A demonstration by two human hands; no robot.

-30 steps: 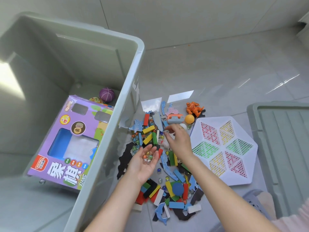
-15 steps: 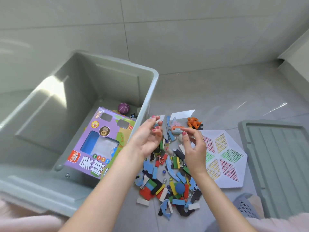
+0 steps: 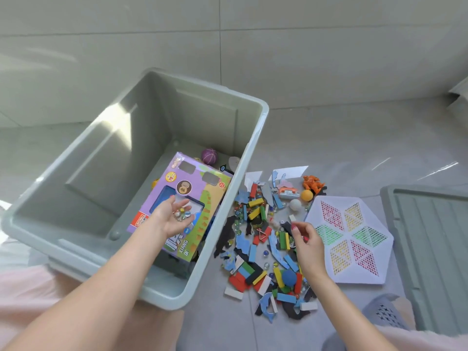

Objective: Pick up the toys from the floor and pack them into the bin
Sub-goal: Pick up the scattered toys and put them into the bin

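Left hand (image 3: 174, 219) has swung over into the bin (image 3: 255, 153) since a moment ago, palm up, grip spread, marbles (image 3: 181, 214) cupped above the purple box (image 3: 200, 198). Right hand (image 3: 307, 240) hovers loosely curled over the toy pile (image 3: 263, 239) right of the bin.

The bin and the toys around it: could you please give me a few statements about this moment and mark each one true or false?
1. The left hand holds marbles in its upturned palm over the bin. True.
2. The purple box lies on the floor outside the bin. False: it lies inside the bin.
3. The right hand is over the pile of blocks on the floor. True.
4. The white hexagonal board is already in the bin. False: it lies on the floor, right of the pile.
5. The orange figure is in the left hand. False: it lies on the floor.
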